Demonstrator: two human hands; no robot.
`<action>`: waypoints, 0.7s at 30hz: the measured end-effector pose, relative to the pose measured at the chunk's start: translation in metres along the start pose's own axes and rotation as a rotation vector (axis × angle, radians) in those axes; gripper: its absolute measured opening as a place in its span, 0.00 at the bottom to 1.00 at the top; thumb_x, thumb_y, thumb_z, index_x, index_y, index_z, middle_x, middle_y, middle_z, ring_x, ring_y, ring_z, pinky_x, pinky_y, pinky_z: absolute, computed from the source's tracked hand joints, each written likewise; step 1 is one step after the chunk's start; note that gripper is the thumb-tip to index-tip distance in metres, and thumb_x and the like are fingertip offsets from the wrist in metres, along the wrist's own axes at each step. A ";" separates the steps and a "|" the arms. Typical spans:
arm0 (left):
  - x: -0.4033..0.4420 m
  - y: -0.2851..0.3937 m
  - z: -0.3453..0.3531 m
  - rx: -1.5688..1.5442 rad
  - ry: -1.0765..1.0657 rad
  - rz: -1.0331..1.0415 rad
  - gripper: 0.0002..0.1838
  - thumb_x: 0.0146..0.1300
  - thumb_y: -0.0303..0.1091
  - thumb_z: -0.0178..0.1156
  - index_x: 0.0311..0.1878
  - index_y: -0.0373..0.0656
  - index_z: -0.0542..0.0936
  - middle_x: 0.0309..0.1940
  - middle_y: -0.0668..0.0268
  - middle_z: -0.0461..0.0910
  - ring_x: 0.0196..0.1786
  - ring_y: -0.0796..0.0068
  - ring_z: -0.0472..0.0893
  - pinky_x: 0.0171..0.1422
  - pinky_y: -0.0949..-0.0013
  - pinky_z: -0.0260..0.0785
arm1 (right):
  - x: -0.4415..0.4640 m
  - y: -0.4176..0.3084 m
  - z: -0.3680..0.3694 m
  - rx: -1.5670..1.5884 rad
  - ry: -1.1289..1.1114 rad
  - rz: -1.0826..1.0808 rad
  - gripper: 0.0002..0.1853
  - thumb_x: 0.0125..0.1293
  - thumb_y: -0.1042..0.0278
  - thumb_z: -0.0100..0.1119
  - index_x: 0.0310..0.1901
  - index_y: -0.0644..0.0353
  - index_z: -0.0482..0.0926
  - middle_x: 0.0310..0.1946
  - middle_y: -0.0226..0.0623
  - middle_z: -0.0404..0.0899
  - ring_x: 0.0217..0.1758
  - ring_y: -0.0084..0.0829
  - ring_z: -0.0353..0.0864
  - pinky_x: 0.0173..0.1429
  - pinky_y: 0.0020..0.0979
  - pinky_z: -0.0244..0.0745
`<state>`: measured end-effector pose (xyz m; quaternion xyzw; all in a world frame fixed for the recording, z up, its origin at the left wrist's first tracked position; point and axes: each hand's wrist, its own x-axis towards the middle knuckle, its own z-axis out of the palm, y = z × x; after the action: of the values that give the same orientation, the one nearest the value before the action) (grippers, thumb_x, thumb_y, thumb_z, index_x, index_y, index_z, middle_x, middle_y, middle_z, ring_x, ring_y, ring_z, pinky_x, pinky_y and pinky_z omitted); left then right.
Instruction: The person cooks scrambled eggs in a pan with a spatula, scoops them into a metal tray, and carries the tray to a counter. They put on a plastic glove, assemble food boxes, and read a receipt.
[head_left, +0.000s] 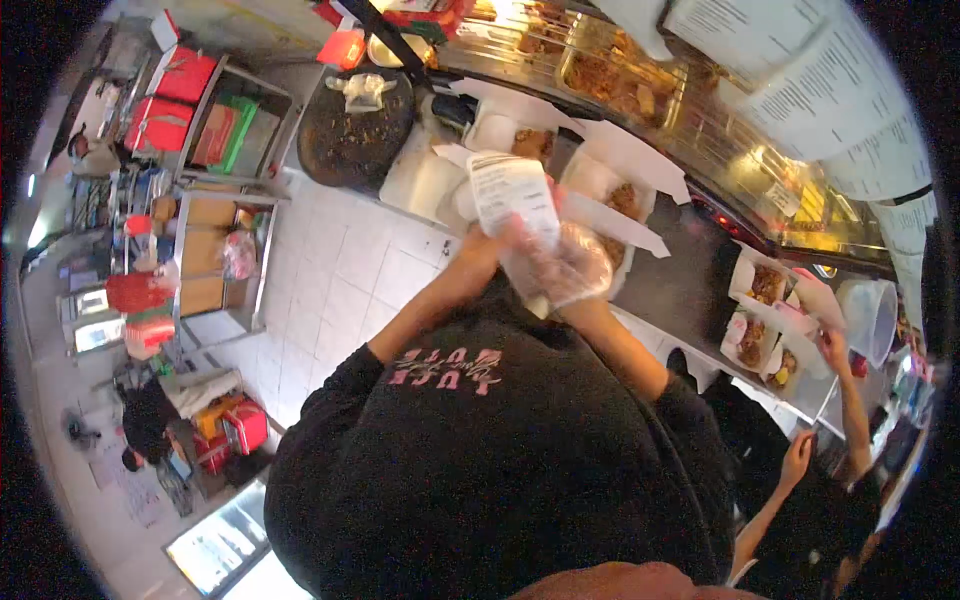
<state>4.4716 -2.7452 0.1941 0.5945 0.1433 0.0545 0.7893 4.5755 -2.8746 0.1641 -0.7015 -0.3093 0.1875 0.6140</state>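
Note:
A white printed receipt [513, 192] is held up in front of my chest by my left hand [500, 240], its fingers closed on the lower edge. Close beside it is my right hand [572, 268], covered by a clear plastic glove. Motion blur and shiny plastic hide how its fingers lie. Just beyond my hands, open white takeaway boxes stand on the counter. One box [492, 132] holds a brown piece of food [533, 145]; another box [592, 172] has chopped brown food [625, 202] in it.
A round dark chopping board [345, 150] with crumbs bears a clear plastic bag [362, 92]. Behind the counter runs a lit glass food case with trays [620, 75]. Receipts [825, 90] hang upper right. A co-worker's hand [832, 347] is at more filled boxes [757, 312].

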 end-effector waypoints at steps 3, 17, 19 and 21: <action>0.008 0.020 -0.084 -0.449 0.255 0.163 0.32 0.76 0.48 0.52 0.75 0.39 0.62 0.68 0.54 0.72 0.66 0.58 0.75 0.72 0.55 0.68 | 0.011 -0.008 0.062 0.211 -0.375 0.253 0.14 0.67 0.57 0.62 0.45 0.57 0.86 0.35 0.44 0.84 0.42 0.43 0.82 0.49 0.39 0.76; 0.005 0.106 -0.251 -0.655 0.075 0.148 0.34 0.78 0.59 0.39 0.74 0.43 0.61 0.70 0.53 0.69 0.58 0.54 0.78 0.64 0.44 0.73 | -0.018 0.118 0.041 -1.194 0.131 0.069 0.16 0.66 0.66 0.55 0.53 0.57 0.81 0.54 0.48 0.80 0.61 0.51 0.76 0.65 0.50 0.70; 0.009 0.099 -0.259 -0.729 -0.007 0.146 0.41 0.73 0.70 0.35 0.75 0.46 0.61 0.71 0.53 0.69 0.58 0.54 0.78 0.62 0.40 0.73 | -0.022 0.138 0.031 -1.287 -0.053 0.432 0.25 0.62 0.59 0.61 0.62 0.55 0.76 0.65 0.45 0.73 0.70 0.48 0.68 0.75 0.43 0.61; 0.011 0.096 -0.262 -0.849 -0.107 0.125 0.42 0.71 0.72 0.37 0.76 0.49 0.60 0.72 0.53 0.67 0.60 0.52 0.78 0.64 0.37 0.70 | -0.023 0.141 0.025 -1.286 -0.019 0.302 0.24 0.63 0.61 0.61 0.61 0.53 0.76 0.64 0.44 0.74 0.70 0.48 0.68 0.74 0.44 0.63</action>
<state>4.4135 -2.4731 0.2180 0.2265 0.0310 0.1254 0.9654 4.5717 -2.8789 0.0190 -0.9624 -0.2635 0.0557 0.0367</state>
